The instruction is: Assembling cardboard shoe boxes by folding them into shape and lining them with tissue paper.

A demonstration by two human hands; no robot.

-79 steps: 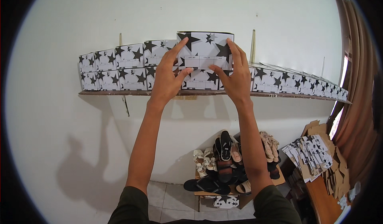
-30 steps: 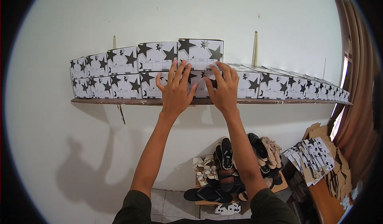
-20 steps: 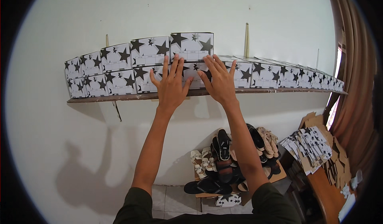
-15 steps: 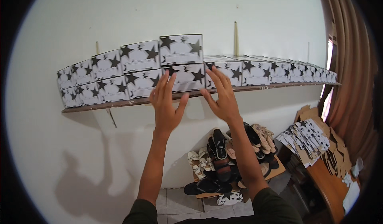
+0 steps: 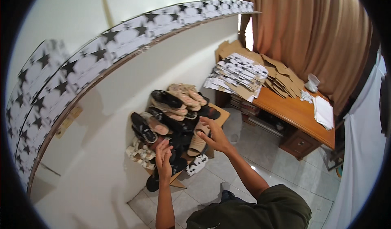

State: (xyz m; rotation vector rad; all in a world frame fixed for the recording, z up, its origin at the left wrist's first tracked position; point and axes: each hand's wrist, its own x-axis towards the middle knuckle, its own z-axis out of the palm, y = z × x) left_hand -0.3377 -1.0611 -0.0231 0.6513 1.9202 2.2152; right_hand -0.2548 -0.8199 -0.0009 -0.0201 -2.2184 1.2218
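Along wall shelf [image 5: 122, 62]: star-print white boxes [image 5: 134, 35] (black stars); both hands [image 5: 214, 137] empty.

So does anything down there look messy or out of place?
Yes. The sandals and slippers are heaped loosely on a low wooden stand against the wall, some tilted. On the desk, flattened cardboard lies fanned out unevenly.

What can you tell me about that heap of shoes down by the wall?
The pile of footwear sits on a low wooden stand against the white wall, between the long shelf above and the desk. It mixes black sandals, tan and beige slip-ons and a few pale patterned pairs, stacked loosely and overlapping, some tilted on edge. A black sandal hangs low at the front. Both hands, the left hand and the right hand, hover empty in front of it; contact cannot be told.
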